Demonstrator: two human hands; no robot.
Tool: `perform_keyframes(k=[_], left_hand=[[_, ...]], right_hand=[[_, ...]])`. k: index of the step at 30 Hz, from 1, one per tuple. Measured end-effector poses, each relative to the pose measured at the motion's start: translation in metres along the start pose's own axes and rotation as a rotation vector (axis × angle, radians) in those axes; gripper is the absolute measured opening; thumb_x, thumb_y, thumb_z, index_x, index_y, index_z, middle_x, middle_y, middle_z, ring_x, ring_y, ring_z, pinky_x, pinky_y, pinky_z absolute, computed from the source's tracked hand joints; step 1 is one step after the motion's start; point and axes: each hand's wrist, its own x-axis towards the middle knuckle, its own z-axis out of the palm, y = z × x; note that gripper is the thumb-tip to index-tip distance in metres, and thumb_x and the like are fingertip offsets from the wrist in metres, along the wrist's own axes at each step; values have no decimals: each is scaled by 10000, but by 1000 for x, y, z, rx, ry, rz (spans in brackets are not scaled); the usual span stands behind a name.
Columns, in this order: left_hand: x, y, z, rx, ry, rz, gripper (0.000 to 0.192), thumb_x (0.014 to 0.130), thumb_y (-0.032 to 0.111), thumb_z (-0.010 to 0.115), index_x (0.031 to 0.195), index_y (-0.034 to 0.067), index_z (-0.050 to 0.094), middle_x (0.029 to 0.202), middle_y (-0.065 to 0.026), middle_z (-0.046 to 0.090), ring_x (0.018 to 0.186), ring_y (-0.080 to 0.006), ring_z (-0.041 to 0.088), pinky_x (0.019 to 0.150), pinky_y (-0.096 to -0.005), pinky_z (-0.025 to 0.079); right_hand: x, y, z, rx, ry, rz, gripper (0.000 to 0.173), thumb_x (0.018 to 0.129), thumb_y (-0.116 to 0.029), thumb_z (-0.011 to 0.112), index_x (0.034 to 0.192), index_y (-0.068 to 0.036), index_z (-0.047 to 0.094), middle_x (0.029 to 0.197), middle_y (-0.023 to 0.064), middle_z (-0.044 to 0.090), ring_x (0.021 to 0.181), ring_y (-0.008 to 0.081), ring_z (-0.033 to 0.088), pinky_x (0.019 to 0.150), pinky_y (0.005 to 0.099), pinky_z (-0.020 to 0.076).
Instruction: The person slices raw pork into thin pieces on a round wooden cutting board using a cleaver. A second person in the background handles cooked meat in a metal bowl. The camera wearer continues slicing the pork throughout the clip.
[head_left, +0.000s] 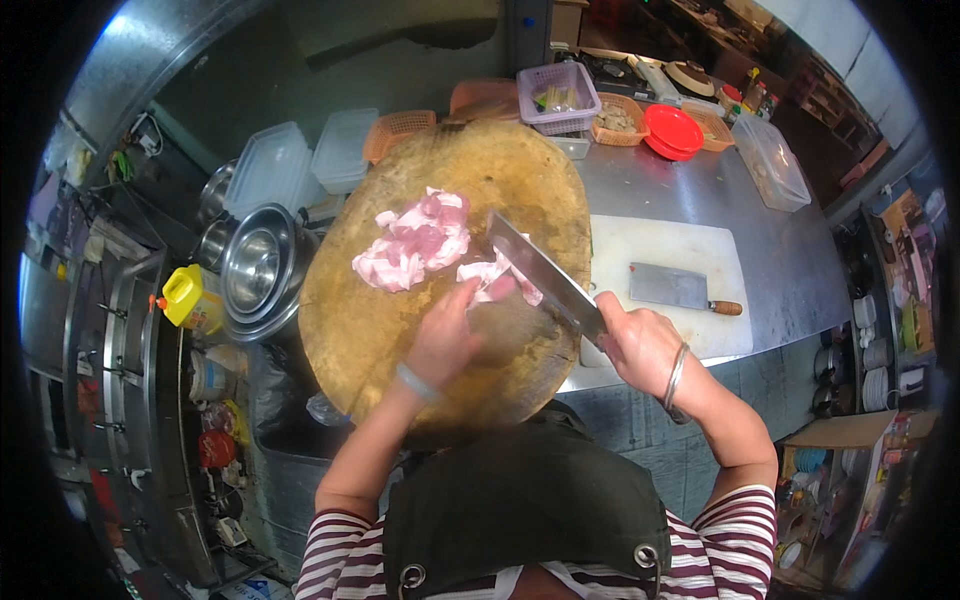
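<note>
A thick round wooden chopping block lies before me, its surface worn and stained. My right hand grips a long-bladed kitchen knife, whose blade slants up and to the left over the block. Under the blade's left side is a pale pink piece of raw meat, partly hidden by the blade. My left hand, slightly blurred, has its fingertips at the near left edge of this piece and holds it against the wood. Farther left on the block rests a heap of raw meat with whitish fat.
Right of the block, a cleaver lies on a white cutting board on the steel table. Nested steel bowls and clear plastic containers stand left. Behind are a lilac basket and a red bowl.
</note>
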Motion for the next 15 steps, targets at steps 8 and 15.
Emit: perform_keyframes(k=[8, 15], left_hand=[[-41, -8, 11, 70, 16, -164, 330, 790, 20, 674, 1105, 34, 580, 1018, -182, 597, 994, -376, 571, 863, -452, 487], [-35, -15, 23, 186, -19, -58, 221, 775, -4, 626, 991, 41, 630, 919, -179, 617, 892, -378, 585, 787, -456, 487]], right_hand=[[-4, -19, 16, 20, -275, -27, 301, 824, -2, 553, 1094, 22, 423, 736, 254, 672, 758, 453, 687, 650, 531, 540], [31, -52, 17, -58, -551, 77, 258, 864, -34, 538, 1097, 30, 447, 915, 289, 697, 900, 437, 704, 771, 513, 545]])
